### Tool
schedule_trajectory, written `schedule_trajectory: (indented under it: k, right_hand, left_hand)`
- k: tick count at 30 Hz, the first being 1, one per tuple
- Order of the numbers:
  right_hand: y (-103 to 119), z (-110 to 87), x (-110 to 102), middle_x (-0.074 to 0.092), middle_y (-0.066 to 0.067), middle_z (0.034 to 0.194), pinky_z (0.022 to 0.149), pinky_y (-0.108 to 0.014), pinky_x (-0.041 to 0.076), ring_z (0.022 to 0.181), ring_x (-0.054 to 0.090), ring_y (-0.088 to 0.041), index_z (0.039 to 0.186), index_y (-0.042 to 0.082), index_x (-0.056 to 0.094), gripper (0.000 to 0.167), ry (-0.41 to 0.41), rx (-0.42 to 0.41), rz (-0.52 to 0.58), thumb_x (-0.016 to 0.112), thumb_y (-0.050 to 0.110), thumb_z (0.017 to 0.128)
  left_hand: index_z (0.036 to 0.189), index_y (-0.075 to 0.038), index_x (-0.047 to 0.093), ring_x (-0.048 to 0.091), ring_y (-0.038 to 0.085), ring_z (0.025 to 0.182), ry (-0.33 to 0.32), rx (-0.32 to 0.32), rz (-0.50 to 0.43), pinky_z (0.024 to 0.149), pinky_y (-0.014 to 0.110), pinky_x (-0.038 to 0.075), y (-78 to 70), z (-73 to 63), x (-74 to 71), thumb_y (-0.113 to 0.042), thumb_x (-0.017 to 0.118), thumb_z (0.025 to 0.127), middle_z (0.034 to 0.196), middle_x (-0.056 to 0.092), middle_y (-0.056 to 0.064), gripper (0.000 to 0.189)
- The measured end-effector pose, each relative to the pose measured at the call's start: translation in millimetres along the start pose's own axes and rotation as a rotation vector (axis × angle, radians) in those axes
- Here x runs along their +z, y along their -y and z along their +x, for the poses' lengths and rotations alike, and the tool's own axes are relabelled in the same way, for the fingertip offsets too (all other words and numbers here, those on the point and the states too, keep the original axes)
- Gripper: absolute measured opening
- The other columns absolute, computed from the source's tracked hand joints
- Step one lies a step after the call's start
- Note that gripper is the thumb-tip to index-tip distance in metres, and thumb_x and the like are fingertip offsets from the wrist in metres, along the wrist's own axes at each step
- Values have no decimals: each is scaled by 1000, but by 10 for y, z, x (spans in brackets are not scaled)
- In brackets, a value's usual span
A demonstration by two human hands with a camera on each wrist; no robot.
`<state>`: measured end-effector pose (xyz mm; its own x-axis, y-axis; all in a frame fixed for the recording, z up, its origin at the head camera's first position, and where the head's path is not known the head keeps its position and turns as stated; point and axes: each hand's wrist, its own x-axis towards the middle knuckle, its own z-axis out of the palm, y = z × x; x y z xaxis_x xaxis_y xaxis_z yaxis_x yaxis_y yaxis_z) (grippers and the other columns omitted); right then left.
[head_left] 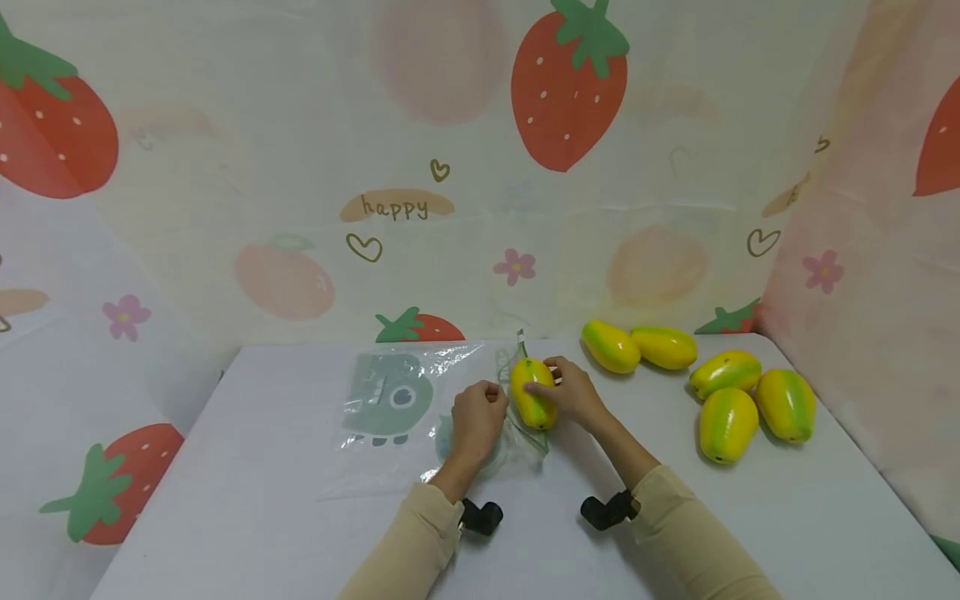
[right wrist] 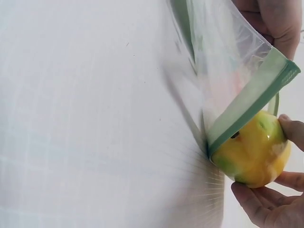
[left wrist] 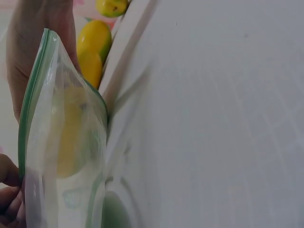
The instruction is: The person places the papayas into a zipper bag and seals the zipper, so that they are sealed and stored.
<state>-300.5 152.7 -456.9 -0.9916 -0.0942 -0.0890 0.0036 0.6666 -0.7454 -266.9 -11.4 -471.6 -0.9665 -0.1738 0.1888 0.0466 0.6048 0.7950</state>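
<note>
A clear zip bag (head_left: 405, 475) with a green cartoon print lies on the white table, its mouth raised and spread at the right end. My left hand (head_left: 477, 421) pinches the bag near its mouth; in the left wrist view its fingers (left wrist: 9, 199) are on the green zip edge (left wrist: 28, 109). My right hand (head_left: 577, 396) holds a yellow-green papaya (head_left: 531, 387) between thumb and fingers. In the right wrist view the papaya (right wrist: 263, 149) is at the mouth, partly behind the green zip strip (right wrist: 251, 107).
Two papayas (head_left: 663, 347) lie at the table's back edge, right of centre. Several more (head_left: 727, 425) sit grouped on the right side. A printed cloth wall (head_left: 480, 292) rises behind the white table (head_left: 247, 467).
</note>
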Motion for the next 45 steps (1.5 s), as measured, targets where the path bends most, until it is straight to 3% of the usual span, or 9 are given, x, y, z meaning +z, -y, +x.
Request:
schedule_trajectory:
  k: [4, 10, 17, 21, 26, 29, 34, 41, 45]
  right_hand:
    - [-7, -7, 2, 55, -25, 132, 96, -46, 52, 115, 56, -35, 140, 0, 44, 67, 2, 1, 9, 68, 38, 90]
    - [-23, -13, 29, 55, -24, 133, 96, -45, 52, 114, 56, -35, 139, 1, 45, 65, -22, 8, 9, 68, 37, 90]
    - [-32, -38, 50, 54, -23, 135, 96, -45, 53, 116, 56, -35, 139, 0, 45, 65, -43, 6, 11, 68, 37, 90]
    - [-29, -38, 55, 53, -22, 136, 96, -45, 52, 117, 55, -35, 140, 1, 44, 66, -46, 7, 11, 67, 38, 90]
    - [-15, -34, 63, 54, -22, 135, 96, -44, 53, 116, 55, -34, 140, 2, 45, 67, -51, 5, 19, 67, 40, 90]
    - [-22, -46, 65, 54, -21, 135, 95, -44, 53, 116, 55, -33, 140, 3, 45, 67, -61, 16, 34, 68, 41, 89]
    - [-50, -60, 77, 55, -21, 133, 94, -43, 54, 114, 56, -33, 140, 3, 45, 67, -71, 26, 51, 69, 40, 89]
    - [-58, -76, 58, 55, -23, 131, 87, -39, 56, 112, 57, -34, 142, 4, 45, 69, -65, 29, 49, 69, 42, 89]
    - [-71, -84, 39, 56, -23, 129, 81, -35, 58, 109, 57, -33, 142, 5, 45, 71, -57, 31, 46, 69, 44, 88]
  left_hand:
    - [94, -1, 74, 69, 19, 71, 21, -49, -55, 74, 35, 58, -24, 4, 5, -11, 63, 82, 80, 75, 9, 19]
    - [99, 1, 75, 68, 15, 65, 60, -116, -126, 61, 26, 56, -19, 9, 51, -9, 69, 79, 83, 76, 11, 23]
    - [91, -1, 77, 70, 20, 71, -29, -142, -177, 64, 28, 55, 3, 9, 79, -9, 71, 74, 79, 76, 11, 20]
    - [87, -4, 78, 69, 22, 74, -98, -130, -173, 68, 31, 54, 14, 26, 76, -10, 71, 74, 77, 75, 9, 15]
    - [85, -5, 77, 67, 22, 73, -131, -98, -143, 69, 33, 54, 5, 36, 53, -10, 69, 76, 77, 74, 7, 13]
    - [87, -5, 77, 68, 22, 72, -125, -84, -139, 71, 34, 55, -7, 21, 37, -11, 69, 79, 77, 74, 7, 13]
    - [94, 0, 76, 68, 17, 65, -119, -58, -213, 70, 32, 58, -12, -5, 41, -10, 68, 84, 78, 74, 10, 16]
    - [95, 4, 74, 68, 20, 67, -137, 53, -278, 65, 28, 58, -21, -6, 36, -5, 67, 84, 81, 74, 13, 16]
    - [97, 4, 74, 69, 21, 71, -91, 37, -301, 65, 27, 58, -33, -17, 23, -6, 68, 84, 85, 74, 14, 17]
